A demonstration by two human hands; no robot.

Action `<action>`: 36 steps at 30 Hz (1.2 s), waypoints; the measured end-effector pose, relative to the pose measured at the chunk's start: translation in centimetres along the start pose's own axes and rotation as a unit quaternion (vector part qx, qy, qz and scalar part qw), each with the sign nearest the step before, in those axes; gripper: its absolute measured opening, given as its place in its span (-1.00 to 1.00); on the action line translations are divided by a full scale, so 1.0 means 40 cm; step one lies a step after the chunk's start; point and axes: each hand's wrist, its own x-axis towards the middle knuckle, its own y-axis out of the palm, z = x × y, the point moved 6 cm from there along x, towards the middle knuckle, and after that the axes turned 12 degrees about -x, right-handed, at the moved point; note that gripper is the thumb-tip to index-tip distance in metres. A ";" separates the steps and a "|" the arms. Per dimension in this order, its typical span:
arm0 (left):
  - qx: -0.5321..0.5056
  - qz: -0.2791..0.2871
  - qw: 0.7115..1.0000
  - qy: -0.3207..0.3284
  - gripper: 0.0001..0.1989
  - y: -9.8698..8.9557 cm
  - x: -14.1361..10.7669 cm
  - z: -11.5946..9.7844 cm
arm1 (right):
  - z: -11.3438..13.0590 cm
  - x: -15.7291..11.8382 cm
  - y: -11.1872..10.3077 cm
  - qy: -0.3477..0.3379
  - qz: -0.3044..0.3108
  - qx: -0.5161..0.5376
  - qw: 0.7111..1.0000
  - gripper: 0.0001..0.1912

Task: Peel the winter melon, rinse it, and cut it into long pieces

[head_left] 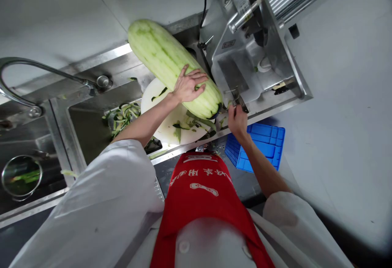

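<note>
A long pale-green winter melon (165, 49) lies at a slant across the round white cutting board (165, 131). Most of its skin is off, and dark green rind shows at its near end. My left hand (190, 85) rests flat on its upper side, fingers spread. Just beyond that near end, my right hand (237, 120) is closed around what looks like a peeler (233, 91), its metal head pointing away from me. The fingers hide most of its handle. Strips of peel (180, 126) are scattered on the board under the melon.
A sink basin to the left holds a heap of peelings (122, 117). Further left are a curved faucet (43, 60) and a round strainer (21, 177) with greens. A metal slicing machine (248, 51) stands at the right. Below it sits a blue crate (263, 145).
</note>
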 end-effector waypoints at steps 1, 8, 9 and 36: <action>0.008 0.008 1.000 -0.019 -0.35 -0.004 -0.003 -0.006 | 0.028 -0.037 0.000 -0.010 0.008 -0.083 0.997 -0.45; 0.063 0.061 0.991 -0.104 -0.01 -0.015 -0.044 -0.020 | 0.067 -0.239 0.091 0.024 0.123 -0.245 0.962 -0.48; 0.067 0.061 0.990 -0.112 0.00 -0.015 -0.052 -0.016 | 0.028 -0.272 0.103 0.053 0.160 -0.253 0.953 -0.50; 0.037 0.007 0.998 -0.057 -0.29 -0.011 -0.021 -0.007 | -0.148 -0.130 -0.052 -0.004 0.130 -0.442 0.888 -0.50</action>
